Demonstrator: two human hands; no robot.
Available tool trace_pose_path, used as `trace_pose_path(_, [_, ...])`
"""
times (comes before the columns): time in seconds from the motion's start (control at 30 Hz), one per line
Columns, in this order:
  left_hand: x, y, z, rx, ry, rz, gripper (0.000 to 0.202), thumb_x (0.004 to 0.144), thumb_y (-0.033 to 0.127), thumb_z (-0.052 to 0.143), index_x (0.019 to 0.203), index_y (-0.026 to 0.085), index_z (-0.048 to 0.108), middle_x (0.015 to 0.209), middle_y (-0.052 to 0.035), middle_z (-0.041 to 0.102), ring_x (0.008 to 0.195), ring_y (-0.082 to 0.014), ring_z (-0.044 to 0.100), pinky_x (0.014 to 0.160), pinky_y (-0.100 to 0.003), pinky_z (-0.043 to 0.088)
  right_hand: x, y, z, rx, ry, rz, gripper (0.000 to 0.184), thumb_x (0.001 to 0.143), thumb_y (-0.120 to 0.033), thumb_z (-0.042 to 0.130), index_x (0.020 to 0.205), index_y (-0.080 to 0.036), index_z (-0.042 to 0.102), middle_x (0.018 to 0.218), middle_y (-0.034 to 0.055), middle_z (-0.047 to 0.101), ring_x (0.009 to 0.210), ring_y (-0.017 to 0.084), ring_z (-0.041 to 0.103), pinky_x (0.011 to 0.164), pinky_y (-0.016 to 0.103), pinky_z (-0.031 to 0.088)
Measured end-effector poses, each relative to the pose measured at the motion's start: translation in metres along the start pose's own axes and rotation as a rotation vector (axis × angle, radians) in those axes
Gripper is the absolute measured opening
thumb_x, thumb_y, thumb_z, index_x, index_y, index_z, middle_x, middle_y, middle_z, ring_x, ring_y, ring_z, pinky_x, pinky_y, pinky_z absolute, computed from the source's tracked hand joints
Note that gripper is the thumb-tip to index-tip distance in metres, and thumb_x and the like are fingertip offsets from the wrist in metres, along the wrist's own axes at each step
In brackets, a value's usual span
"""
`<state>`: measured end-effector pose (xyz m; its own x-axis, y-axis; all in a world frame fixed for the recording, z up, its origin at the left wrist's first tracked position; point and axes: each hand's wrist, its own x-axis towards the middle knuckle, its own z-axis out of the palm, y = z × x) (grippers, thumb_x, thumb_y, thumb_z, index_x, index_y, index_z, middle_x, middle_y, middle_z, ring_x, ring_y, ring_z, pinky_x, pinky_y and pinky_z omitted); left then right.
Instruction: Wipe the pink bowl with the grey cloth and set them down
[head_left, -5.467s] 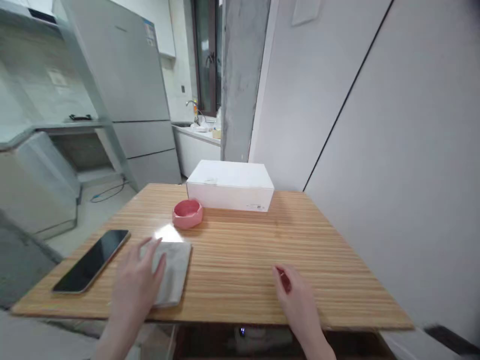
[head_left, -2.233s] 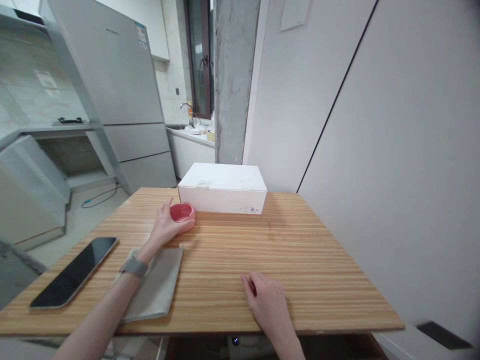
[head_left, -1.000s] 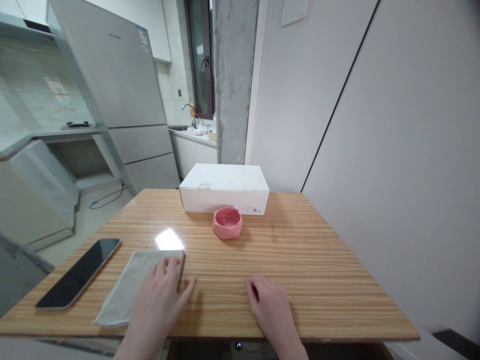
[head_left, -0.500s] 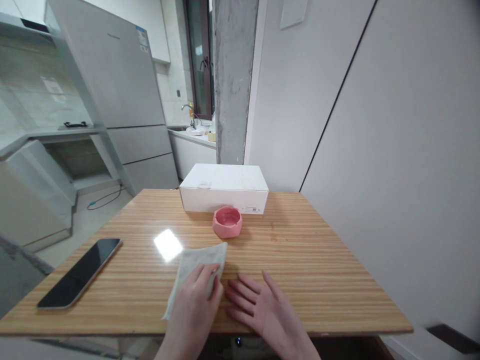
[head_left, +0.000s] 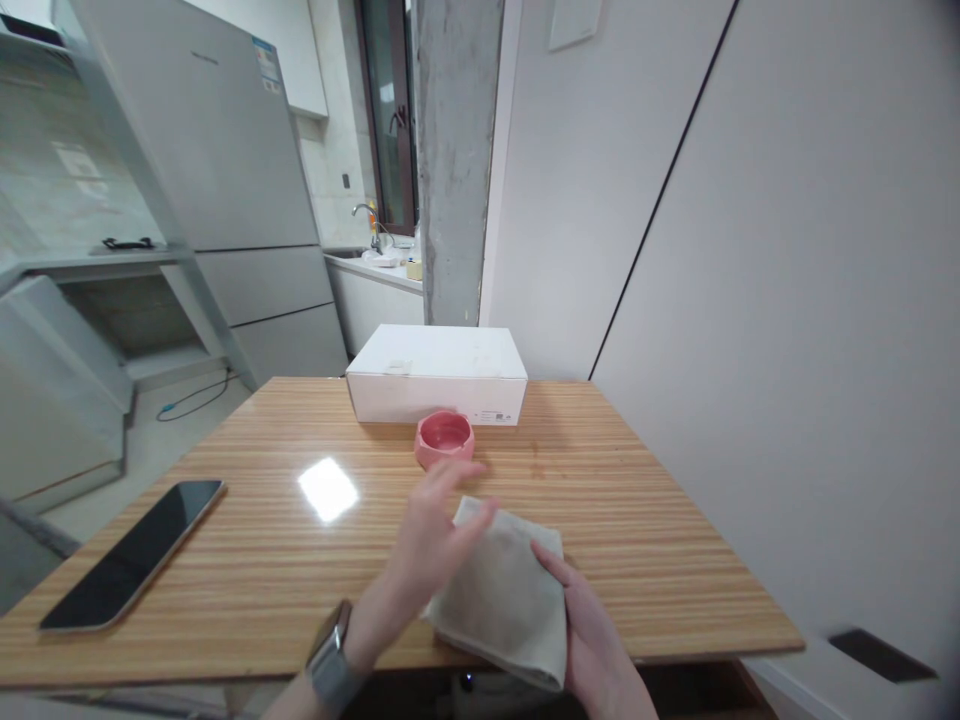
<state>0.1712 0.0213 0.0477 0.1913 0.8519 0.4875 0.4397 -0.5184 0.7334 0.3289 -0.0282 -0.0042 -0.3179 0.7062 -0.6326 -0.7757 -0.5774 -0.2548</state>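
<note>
A folded grey cloth (head_left: pixel 510 595) is raised at the front edge of the table. My right hand (head_left: pixel 592 625) grips it by its right side, thumb on top and the other fingers hidden beneath. My left hand (head_left: pixel 431 535) hovers at the cloth's upper left with its fingers apart, slightly blurred; it wears a watch at the wrist. Just beyond those fingertips stands a pink faceted bowl (head_left: pixel 445 440), its lower rim area close behind the hand.
A white box (head_left: pixel 439 398) lies behind the bowl at the table's far edge. On the left of the wooden table (head_left: pixel 660 560) rests a black phone (head_left: pixel 135 555). A white wall (head_left: pixel 750 300) rises along the right side; a fridge (head_left: pixel 202 150) stands back left.
The cloth has moved from my left hand to my right hand, shifting rightward and up off the table. My left hand has opened and moved forward toward the bowl. The view has turned slightly.
</note>
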Motion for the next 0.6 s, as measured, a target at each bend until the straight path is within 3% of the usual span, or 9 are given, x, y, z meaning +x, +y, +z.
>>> trace_pose_path(0.07, [0.03, -0.032, -0.01, 0.015, 0.112, -0.016, 0.057, 0.068, 0.03, 0.07, 0.121, 0.022, 0.05, 0.124, -0.0083, 0.053, 0.117, -0.0238, 0.048, 0.1, -0.041, 0.038, -0.002, -0.004, -0.003, 0.002, 0.074, -0.08, 0.021, 0.079, -0.025, 0.059, 0.091, -0.01, 0.067, 0.081, 0.011, 0.073, 0.091, 0.024, 0.068, 0.086, 0.036, 0.05])
trace_pose_path(0.13, [0.048, -0.065, -0.011, 0.006, 0.119, -0.103, 0.084, 0.056, 0.033, 0.078, 0.129, 0.018, 0.041, 0.129, -0.0125, 0.047, 0.121, -0.0276, 0.044, 0.102, -0.044, 0.035, 0.0, -0.013, -0.01, -0.017, 0.118, -0.184, 0.019, 0.077, -0.026, 0.06, 0.088, -0.013, 0.067, 0.08, 0.0098, 0.073, 0.09, 0.025, 0.068, 0.085, 0.039, 0.051])
trace_pose_path(0.2, [0.056, -0.091, -0.006, -0.079, 0.074, -0.148, 0.093, 0.05, 0.033, 0.081, 0.13, 0.017, 0.037, 0.127, -0.0135, 0.048, 0.119, -0.0282, 0.047, 0.101, -0.044, 0.035, 0.005, -0.027, -0.019, -0.069, 0.136, -0.311, 0.017, 0.076, -0.028, 0.06, 0.085, -0.016, 0.067, 0.079, 0.0086, 0.073, 0.089, 0.026, 0.068, 0.084, 0.043, 0.051])
trace_pose_path(0.27, [0.057, -0.105, -0.001, -0.177, 0.02, -0.144, 0.09, 0.049, 0.03, 0.082, 0.127, 0.017, 0.039, 0.125, -0.0121, 0.051, 0.115, -0.0266, 0.05, 0.099, -0.043, 0.036, 0.012, -0.045, -0.026, -0.167, 0.113, -0.48, 0.018, 0.075, -0.031, 0.06, 0.086, -0.018, 0.067, 0.08, 0.0083, 0.073, 0.088, 0.027, 0.068, 0.081, 0.045, 0.053])
trace_pose_path(0.33, [0.056, -0.109, 0.002, -0.222, -0.003, -0.148, 0.084, 0.05, 0.029, 0.081, 0.124, 0.017, 0.042, 0.122, -0.011, 0.054, 0.111, -0.0253, 0.053, 0.097, -0.041, 0.038, 0.023, -0.062, -0.024, -0.242, 0.068, -0.703, 0.02, 0.075, -0.033, 0.058, 0.088, -0.02, 0.066, 0.084, 0.0073, 0.073, 0.089, 0.027, 0.068, 0.079, 0.045, 0.054])
trace_pose_path(0.43, [0.054, -0.103, 0.0, -0.202, 0.031, -0.192, 0.081, 0.05, 0.033, 0.082, 0.12, 0.017, 0.044, 0.119, -0.0109, 0.055, 0.107, -0.0254, 0.055, 0.095, -0.041, 0.04, 0.043, -0.074, 0.001, -0.219, 0.122, -0.966, 0.027, 0.076, -0.037, 0.057, 0.096, -0.021, 0.064, 0.091, 0.0043, 0.072, 0.092, 0.023, 0.066, 0.077, 0.039, 0.055])
trace_pose_path(0.5, [0.051, -0.094, -0.002, -0.208, 0.058, -0.183, 0.083, 0.049, 0.033, 0.082, 0.12, 0.018, 0.042, 0.119, -0.0103, 0.055, 0.107, -0.0253, 0.055, 0.094, -0.041, 0.04, 0.057, -0.07, 0.028, -0.127, 0.257, -1.051, 0.034, 0.075, -0.039, 0.059, 0.104, -0.022, 0.06, 0.1, 0.0015, 0.07, 0.097, 0.02, 0.064, 0.079, 0.034, 0.054])
trace_pose_path(0.6, [0.044, -0.076, -0.001, -0.294, 0.067, -0.137, 0.085, 0.05, 0.03, 0.082, 0.122, 0.019, 0.039, 0.121, -0.0099, 0.053, 0.111, -0.0248, 0.053, 0.097, -0.04, 0.039, 0.077, -0.053, 0.064, -0.265, 0.249, -1.086, 0.043, 0.072, -0.044, 0.064, 0.106, -0.019, 0.06, 0.108, 0.0033, 0.067, 0.105, 0.021, 0.06, 0.087, 0.032, 0.049])
